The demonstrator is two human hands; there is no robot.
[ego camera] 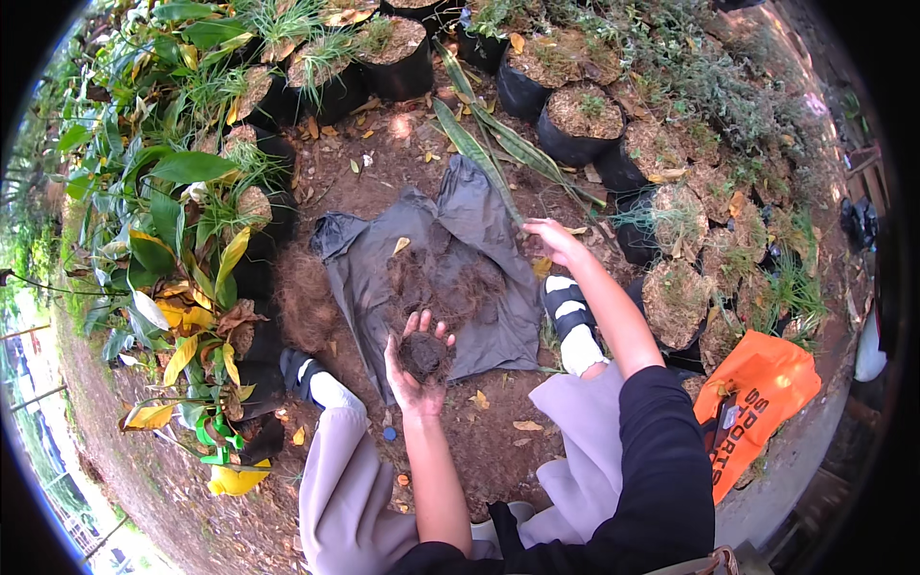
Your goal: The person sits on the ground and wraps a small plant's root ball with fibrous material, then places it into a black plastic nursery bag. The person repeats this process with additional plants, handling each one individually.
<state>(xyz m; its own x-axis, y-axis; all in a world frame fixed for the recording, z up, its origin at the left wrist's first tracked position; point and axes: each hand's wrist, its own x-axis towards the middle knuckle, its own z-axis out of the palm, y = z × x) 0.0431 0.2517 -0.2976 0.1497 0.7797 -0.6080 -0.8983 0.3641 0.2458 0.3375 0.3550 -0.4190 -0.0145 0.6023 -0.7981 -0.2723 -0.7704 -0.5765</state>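
Note:
My left hand [419,370] is palm up, its fingers curled round a clump of dark soil and fibre [424,356]. Beneath and beyond it a grey-black plastic sheet [496,345] lies spread on the ground, with loose soil and brown fibre [471,287] on it. My right hand [550,241] reaches to the sheet's right side, at the lower tip of a long variegated snake plant leaf [467,144]; its fingers are partly hidden, and whether they grip the leaf I cannot tell. More snake plant leaves [528,154] lie just beyond. A heap of brown fibre [305,298] rests left of the sheet.
Black grow bags [395,72] with plants curve round the far side, and more [578,144] stand at the right. Leafy plants [190,169] crowd the left. An orange bag [762,402] lies at the right, a yellow and green plastic object [237,478] at the lower left.

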